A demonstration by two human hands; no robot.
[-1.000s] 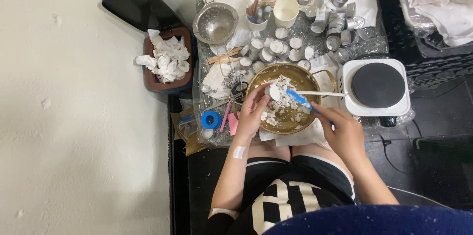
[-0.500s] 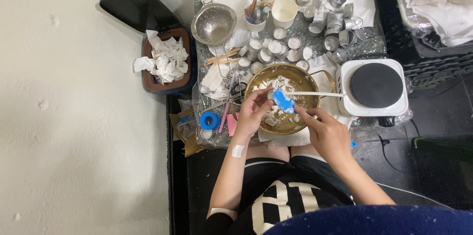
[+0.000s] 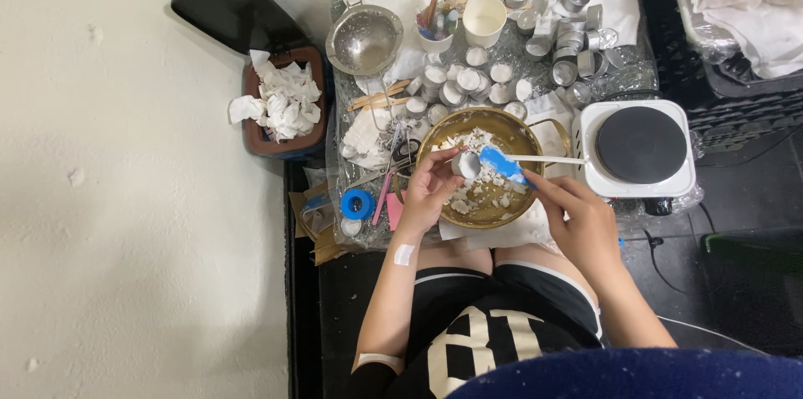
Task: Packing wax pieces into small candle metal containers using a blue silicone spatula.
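The left hand (image 3: 428, 190) pinches a small metal tealight cup (image 3: 467, 165) between thumb and fingertips, tilted over the gold bowl (image 3: 435, 141), which sits on the cluttered counter (image 3: 368, 135) and holds white wax chunks (image 3: 478, 190). The right hand (image 3: 577, 219) is closed around the handle of a blue spatula (image 3: 500, 165), its blade touching the cup's mouth. To do this scraping well, the cup is best kept directly above the bowl so loosened wax drops inside, the left grip firm enough that the thin cup does not twist or crumple, and the spatula's edge worked round the inner wall rather than pushed straight through. The electric hotplate (image 3: 640, 146) stands just beside the bowl on the right, so the right forearm should stay clear of it.

Compared with half a second ago, the spatula blade has shifted slightly rightward and lies flatter against the cup, and the right hand sits a little farther from the bowl's centre
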